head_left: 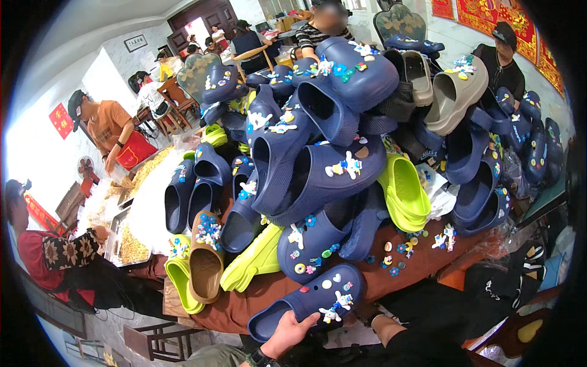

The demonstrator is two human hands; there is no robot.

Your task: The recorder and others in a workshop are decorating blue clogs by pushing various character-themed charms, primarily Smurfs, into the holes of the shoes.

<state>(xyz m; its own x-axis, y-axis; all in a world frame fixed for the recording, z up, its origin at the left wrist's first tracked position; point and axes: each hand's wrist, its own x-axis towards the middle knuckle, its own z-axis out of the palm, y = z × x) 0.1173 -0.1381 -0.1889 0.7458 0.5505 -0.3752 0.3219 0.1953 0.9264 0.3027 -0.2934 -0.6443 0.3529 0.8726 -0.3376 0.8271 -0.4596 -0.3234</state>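
My left hand (290, 334), with a dark watch at the wrist, grips the side of a navy clog (312, 298). Its thumb lies on the upper beside a white bunny charm (337, 306); the fingers underneath are hidden. Small colourful charms dot the toe of this clog, which is tilted at the table's near edge. My right hand does not show. Just beyond the held clog rests another navy clog (312, 248) with charms, at the foot of a tall heap of clogs. A brown clog (206, 263) and a lime-green clog (255, 258) lie to the left.
Loose charms (400, 249) lie on the brown tablecloth (367, 275) right of the held clog. A grey clog (455, 95) sits high in the heap. Someone's black-clothed limb (416, 315) is close on the right. People work around, one beside trays (131, 244) at left.
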